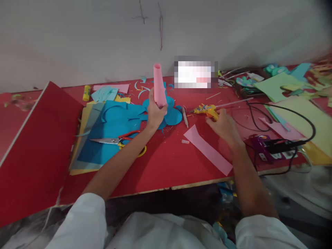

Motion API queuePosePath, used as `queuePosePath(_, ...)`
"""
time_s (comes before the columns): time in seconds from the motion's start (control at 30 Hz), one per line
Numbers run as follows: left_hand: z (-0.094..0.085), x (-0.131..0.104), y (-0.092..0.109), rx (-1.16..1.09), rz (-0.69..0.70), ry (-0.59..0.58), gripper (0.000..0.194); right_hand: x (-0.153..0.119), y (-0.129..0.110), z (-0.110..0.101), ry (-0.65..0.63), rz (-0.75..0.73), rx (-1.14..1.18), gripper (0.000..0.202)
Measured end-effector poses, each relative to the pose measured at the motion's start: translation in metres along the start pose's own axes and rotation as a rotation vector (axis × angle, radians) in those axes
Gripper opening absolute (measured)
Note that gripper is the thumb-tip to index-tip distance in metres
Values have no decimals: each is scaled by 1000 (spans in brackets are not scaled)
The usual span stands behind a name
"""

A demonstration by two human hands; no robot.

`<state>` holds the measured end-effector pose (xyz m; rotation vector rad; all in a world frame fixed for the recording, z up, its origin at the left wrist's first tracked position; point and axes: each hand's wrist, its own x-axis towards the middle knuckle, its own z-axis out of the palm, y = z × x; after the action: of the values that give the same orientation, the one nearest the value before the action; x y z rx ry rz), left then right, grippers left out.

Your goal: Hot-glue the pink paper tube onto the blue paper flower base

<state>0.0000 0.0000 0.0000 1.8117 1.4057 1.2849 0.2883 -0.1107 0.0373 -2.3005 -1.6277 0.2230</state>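
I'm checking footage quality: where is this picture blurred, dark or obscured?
Head view: pink tube and glue gun soft but readable; head view: scraps at the far left smeared; head view: upper-right corner dark; head view: a pixelated block covers part of the background.

I'm looking across a red tabletop [160, 169], its near edge chipped and tan, at a plain grey wall [103, 41] on the far side. Two thin strands [142, 14] hang there. At left a red board [38, 145] rises, whitish along one edge. Shadow fills the space below the table's near edge.
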Motion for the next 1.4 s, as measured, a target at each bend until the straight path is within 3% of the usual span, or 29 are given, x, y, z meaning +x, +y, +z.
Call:
queuePosePath(0.17, 2, -4, 0, -21, 57, 10, 109, 6, -11, -5, 54, -36, 120, 53)
queuePosePath(0.37, 6, -4, -3, 26, -32, 26, 109, 9, -53, -10, 75, -99, 205, 56)
queuePosePath(0.57, 9, -4, -6, -31, -23, 35, 106, 15, -88, 2, 143, -87, 339, 46)
queuePosePath(0.73, 7, 0, -10, -49, -29, 55, 107, 17, -90, 22, 235, -105, 461, 40)
queuePosePath(0.9, 7, 10, -14, -98, -48, 39, 120, 18, -79, 39, 194, -91, 568, 38)
queuePosePath(0.97, -5, 12, -17, -89, -30, -40, 122, 18, -78, 43, 180, -88, 578, 39)
queuePosePath(1.03, -29, 11, -18, -35, 14, -121, 114, 17, -80, 44, 161, -93, 547, 40)
queuePosePath(1.17, -91, -5, -12, 221, 81, -228, 49, 11, -90, 43, 125, -121, 403, 41)
queuePosePath(1.23, -110, -17, -7, 415, 124, -259, 30, 7, -95, 43, 125, -149, 347, 40)
queuePosePath(1.3, -117, -30, -5, 593, 141, -234, 27, 3, -98, 43, 137, -185, 303, 38)
queuePosePath(1.4, -111, -45, -8, 693, 132, -208, 21, 1, -98, 44, 172, -229, 259, 34)
